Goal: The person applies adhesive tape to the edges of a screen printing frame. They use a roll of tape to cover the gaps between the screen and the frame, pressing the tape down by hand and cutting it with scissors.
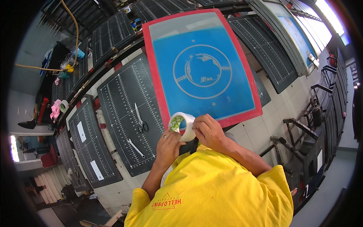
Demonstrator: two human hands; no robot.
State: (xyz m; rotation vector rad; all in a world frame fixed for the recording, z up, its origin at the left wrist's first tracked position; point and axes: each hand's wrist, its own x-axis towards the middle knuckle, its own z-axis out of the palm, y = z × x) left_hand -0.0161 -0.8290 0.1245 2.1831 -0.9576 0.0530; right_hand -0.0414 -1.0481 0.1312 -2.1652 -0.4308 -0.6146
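Observation:
A wide roll of clear packing tape (188, 128) is held up in front of my body, at the near edge of a screen-printing frame. My left hand (168, 145) grips its lower left side, with the fingers reaching into the core. At the roll's right side, my right hand (209, 130) is closed with the fingertips pinched against the tape; whether a tape end is between them cannot be made out. Beyond the roll lies the red-edged screen (206, 34) with blue emulsion and a pale circular design.
Left of the screen, scissors (140, 115) and a wrench (136, 148) lie on a black gridded board (117, 90). Another board farther left holds two white strips (96, 170). A pink cloth (55, 109) hangs at the far left. Metal racks (302, 128) stand on the right.

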